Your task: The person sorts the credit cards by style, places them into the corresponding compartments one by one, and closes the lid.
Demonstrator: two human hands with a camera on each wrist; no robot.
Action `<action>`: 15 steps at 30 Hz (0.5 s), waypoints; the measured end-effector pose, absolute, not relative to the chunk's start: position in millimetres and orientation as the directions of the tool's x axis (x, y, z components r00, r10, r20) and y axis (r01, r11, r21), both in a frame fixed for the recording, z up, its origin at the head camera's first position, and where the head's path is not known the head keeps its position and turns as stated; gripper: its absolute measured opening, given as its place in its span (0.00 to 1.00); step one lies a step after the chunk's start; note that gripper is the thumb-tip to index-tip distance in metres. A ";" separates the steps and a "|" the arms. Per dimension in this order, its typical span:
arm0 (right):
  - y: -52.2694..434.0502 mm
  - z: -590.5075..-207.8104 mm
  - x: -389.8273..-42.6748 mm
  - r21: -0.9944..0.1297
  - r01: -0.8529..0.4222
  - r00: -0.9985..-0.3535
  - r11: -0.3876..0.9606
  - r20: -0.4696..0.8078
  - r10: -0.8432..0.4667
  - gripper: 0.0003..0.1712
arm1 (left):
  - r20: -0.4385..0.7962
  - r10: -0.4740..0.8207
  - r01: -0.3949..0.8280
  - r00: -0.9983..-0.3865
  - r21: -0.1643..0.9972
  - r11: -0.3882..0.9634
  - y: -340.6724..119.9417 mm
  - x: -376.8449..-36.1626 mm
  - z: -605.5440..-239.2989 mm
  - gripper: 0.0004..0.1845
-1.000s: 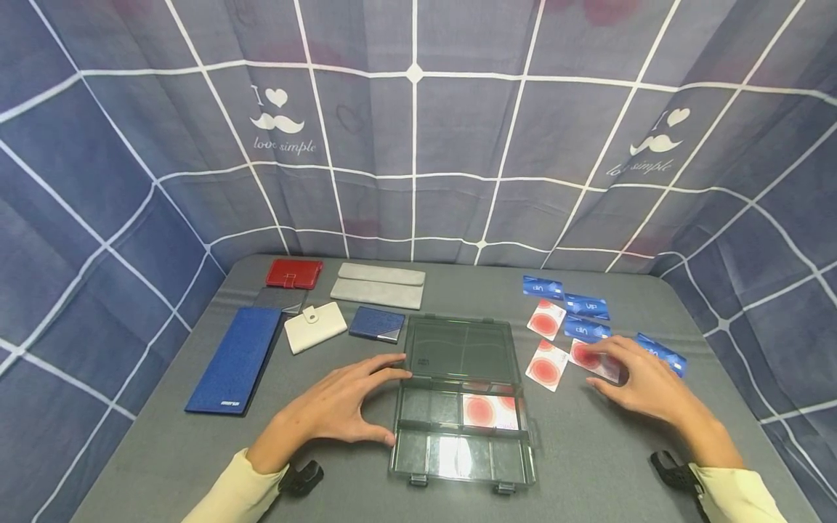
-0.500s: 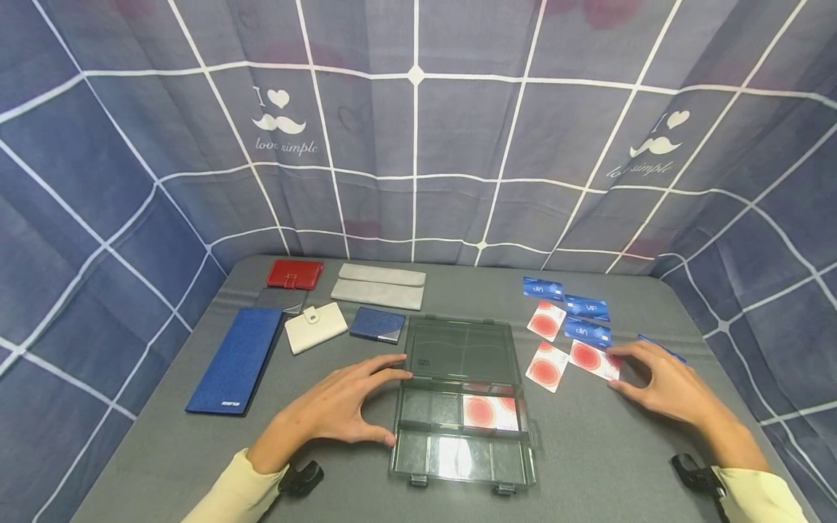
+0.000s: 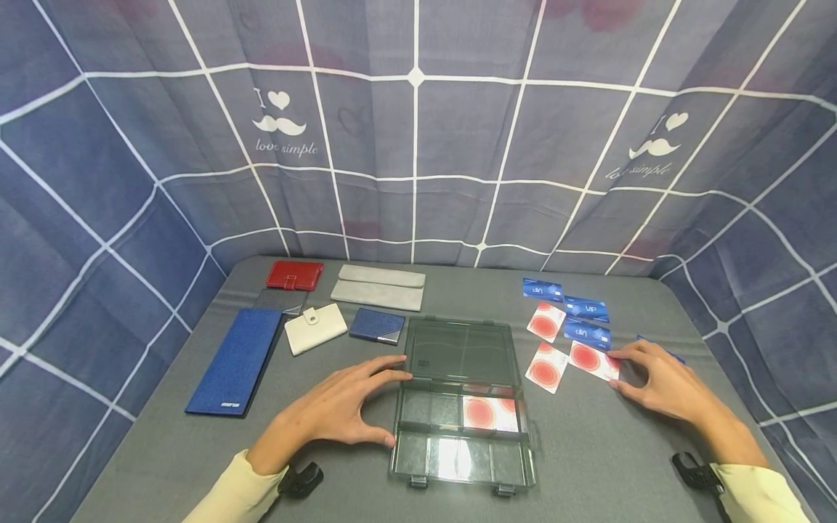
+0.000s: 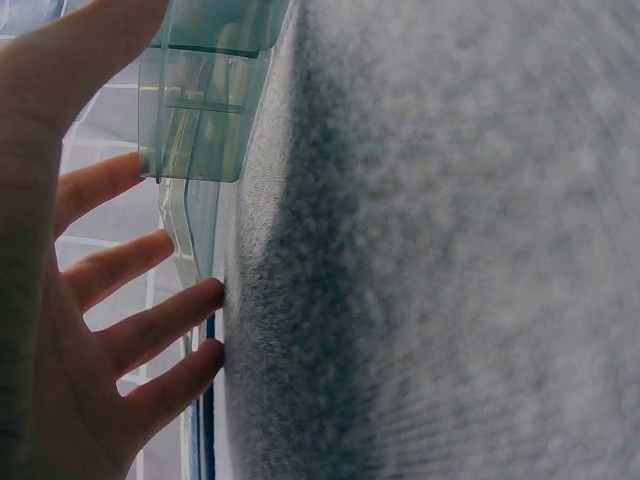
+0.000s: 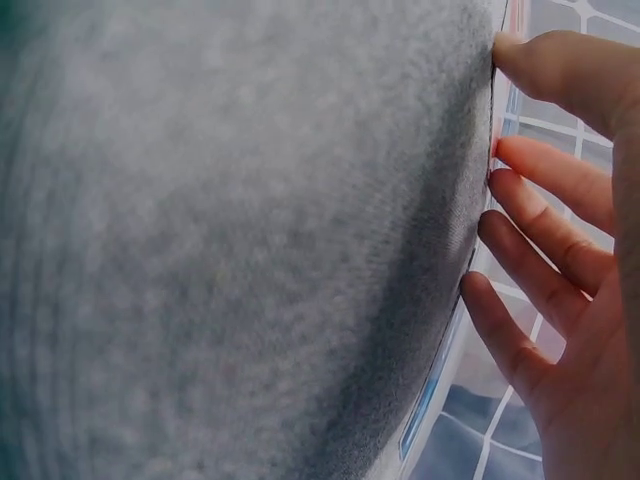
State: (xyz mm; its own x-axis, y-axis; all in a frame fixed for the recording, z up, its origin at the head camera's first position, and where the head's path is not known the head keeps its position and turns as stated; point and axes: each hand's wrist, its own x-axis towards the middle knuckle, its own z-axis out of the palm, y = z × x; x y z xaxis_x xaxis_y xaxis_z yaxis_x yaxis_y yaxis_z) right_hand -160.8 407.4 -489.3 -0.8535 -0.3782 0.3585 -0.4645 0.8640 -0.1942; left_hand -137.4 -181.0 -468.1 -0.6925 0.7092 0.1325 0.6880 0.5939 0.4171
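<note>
In the head view, my left hand [image 3: 349,399] rests with fingers and thumb spread at the left side of an opened, clear greenish compartment box [image 3: 399,425]. Inside the box lies a white card with red circles [image 3: 480,412]. At the right, my right hand [image 3: 660,378] has thumb and index finger at opposite edges of the right end of a red-and-white card [image 3: 585,357], which lies flat on the table. In the right wrist view the other fingers [image 5: 520,260] are spread near the table surface. In the left wrist view, the fingers [image 4: 120,265] are beside the box wall [image 4: 200,100].
Two more red-circle cards [image 3: 547,367] and several blue VIP cards [image 3: 587,309] lie close by. To the left are a long blue wallet [image 3: 235,359], a cream card holder [image 3: 316,329], a small blue case [image 3: 377,325], a grey wallet [image 3: 379,287] and a red one [image 3: 294,274].
My right hand has drawn back to the right from over the red-and-white card to its right end, uncovering more of it. My left hand and the box have stayed put.
</note>
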 end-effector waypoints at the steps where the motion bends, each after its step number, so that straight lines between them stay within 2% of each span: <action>1: 407.2 -489.6 -160.9 -0.193 -0.464 -0.854 0.865 0.357 -0.379 0.30 | 0.133 0.710 0.689 -0.692 0.417 0.594 -181.0 -137.3 -468.3 0.50; 10: 402.2 -483.1 -163.7 -0.230 -0.397 -0.903 0.889 0.270 -0.333 0.29 | 0.137 0.712 0.696 -0.689 0.397 0.598 -181.1 -137.9 -468.6 0.51; 15: 400.6 -479.8 -162.4 -0.209 -0.374 -0.914 0.904 0.249 -0.320 0.30 | 0.130 0.711 0.694 -0.692 0.392 0.604 -181.1 -138.3 -469.4 0.51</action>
